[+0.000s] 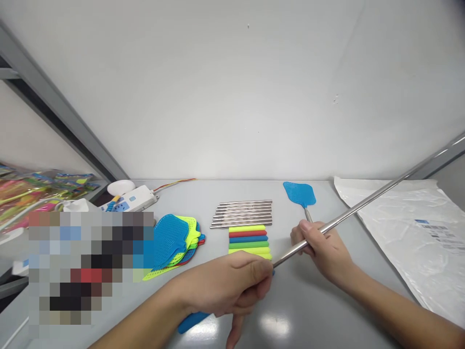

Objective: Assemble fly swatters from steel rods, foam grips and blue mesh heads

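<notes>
My left hand point(232, 286) is closed around the blue handle point(192, 321) of a fly swatter, low in the middle of the view. From that handle a long extended steel rod point(366, 201) runs up and to the right. My right hand point(321, 247) is closed around this rod a short way along it. The blue swatter head point(300, 193) lies on the grey table beyond my right hand, and its stem reaches down behind my fingers.
A stack of coloured swatter heads point(176, 240) lies at left centre. Several collapsed steel rods with coloured handles point(249, 228) lie in a row mid-table. Clear plastic bags point(410, 232) are at right, a white power strip point(129, 199) at back left.
</notes>
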`<move>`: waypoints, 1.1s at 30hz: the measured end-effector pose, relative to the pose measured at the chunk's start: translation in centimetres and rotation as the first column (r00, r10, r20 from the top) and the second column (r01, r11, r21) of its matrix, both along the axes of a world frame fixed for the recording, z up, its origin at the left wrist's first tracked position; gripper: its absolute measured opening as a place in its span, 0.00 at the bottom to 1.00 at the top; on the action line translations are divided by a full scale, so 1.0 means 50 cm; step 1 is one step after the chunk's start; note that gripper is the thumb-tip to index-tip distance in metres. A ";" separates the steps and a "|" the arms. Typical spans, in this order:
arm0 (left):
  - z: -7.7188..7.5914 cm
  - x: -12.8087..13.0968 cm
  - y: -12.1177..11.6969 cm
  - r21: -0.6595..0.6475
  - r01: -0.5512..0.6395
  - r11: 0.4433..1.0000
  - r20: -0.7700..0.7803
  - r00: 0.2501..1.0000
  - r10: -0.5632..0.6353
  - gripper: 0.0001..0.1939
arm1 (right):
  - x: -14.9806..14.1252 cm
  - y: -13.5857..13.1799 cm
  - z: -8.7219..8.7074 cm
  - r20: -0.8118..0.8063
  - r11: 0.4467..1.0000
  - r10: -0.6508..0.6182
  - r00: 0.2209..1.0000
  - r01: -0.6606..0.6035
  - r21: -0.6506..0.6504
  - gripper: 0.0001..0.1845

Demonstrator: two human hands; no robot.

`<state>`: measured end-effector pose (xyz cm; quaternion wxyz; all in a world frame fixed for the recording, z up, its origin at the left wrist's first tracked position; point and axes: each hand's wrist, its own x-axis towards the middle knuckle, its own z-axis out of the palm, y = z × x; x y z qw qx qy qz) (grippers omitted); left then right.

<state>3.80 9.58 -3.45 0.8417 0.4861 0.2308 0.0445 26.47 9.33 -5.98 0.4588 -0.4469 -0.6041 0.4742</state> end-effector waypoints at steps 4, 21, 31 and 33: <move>0.016 -0.004 0.002 0.117 -0.015 0.993 -0.134 0.991 0.031 0.23 | 0.017 0.018 -0.005 0.005 1.000 0.018 1.000 -0.018 0.006 0.28; 0.025 -0.034 0.022 0.308 -0.142 0.941 -0.261 0.938 0.227 0.25 | 0.012 0.050 0.015 -0.391 0.929 -0.271 0.879 0.346 0.133 0.27; 0.018 0.004 -0.002 0.185 -0.146 0.972 -0.173 0.969 0.178 0.22 | -0.039 -0.006 0.005 -0.202 0.992 0.055 0.978 -0.031 0.120 0.27; 0.014 -0.005 0.006 0.184 -0.177 0.967 -0.169 0.963 0.209 0.23 | -0.005 0.027 0.015 -0.314 0.988 -0.064 0.947 0.106 0.117 0.30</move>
